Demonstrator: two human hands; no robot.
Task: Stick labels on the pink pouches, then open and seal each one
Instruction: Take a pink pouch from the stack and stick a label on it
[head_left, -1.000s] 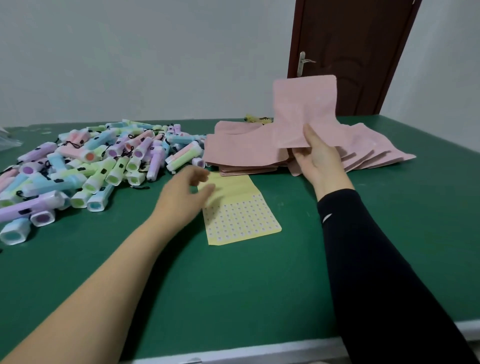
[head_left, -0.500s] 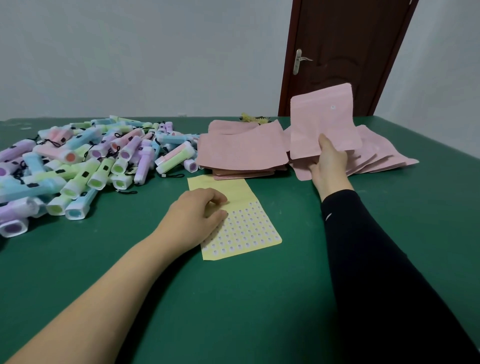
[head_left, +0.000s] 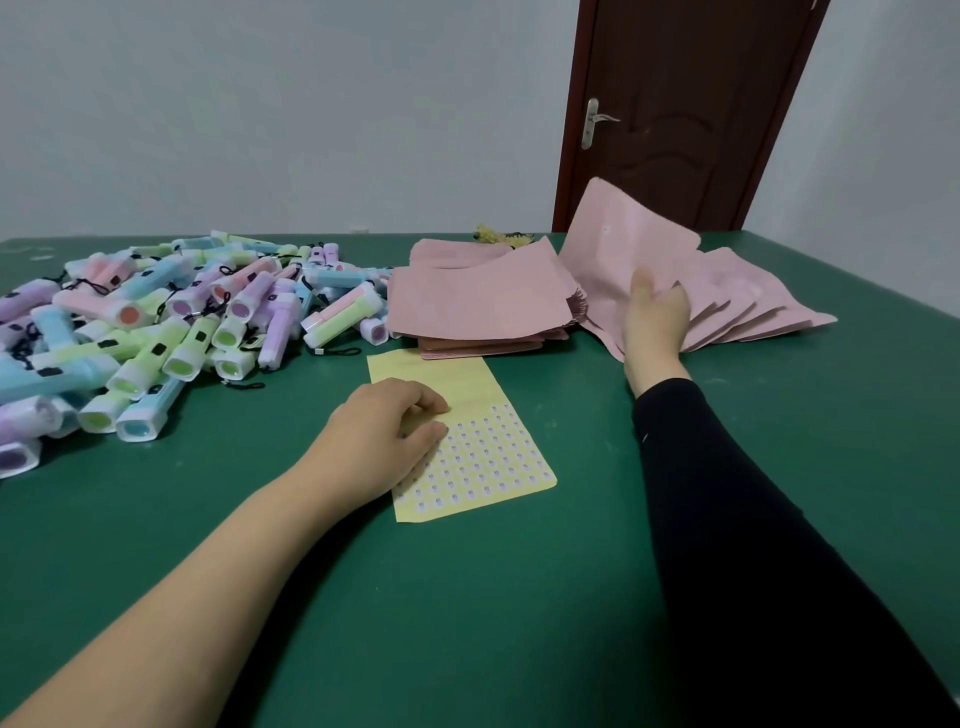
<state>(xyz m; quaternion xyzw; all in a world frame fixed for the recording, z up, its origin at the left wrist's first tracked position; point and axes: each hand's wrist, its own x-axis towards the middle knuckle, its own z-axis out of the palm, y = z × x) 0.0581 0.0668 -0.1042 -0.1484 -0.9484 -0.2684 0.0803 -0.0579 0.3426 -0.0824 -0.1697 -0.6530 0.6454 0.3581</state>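
left grip (head_left: 389, 434) curled on the yellow label sheet (head_left: 498, 467), likely pinning it for peeling; can't tell if a label's pinched. right grip (head_left: 655, 312) grasps one pink pouch (head_left: 613, 249), tilted up off the fanned pouches (head_left: 753, 306) on the tabletop (head_left: 519, 597), face exposed for sticking.

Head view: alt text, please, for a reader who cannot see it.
A person's left hand rests, fingers curled, on a yellow label sheet on a green table, while the right hand holds a pink pouch tilted over a fan of more pouches. A heap of pastel flashlights lies to the left.
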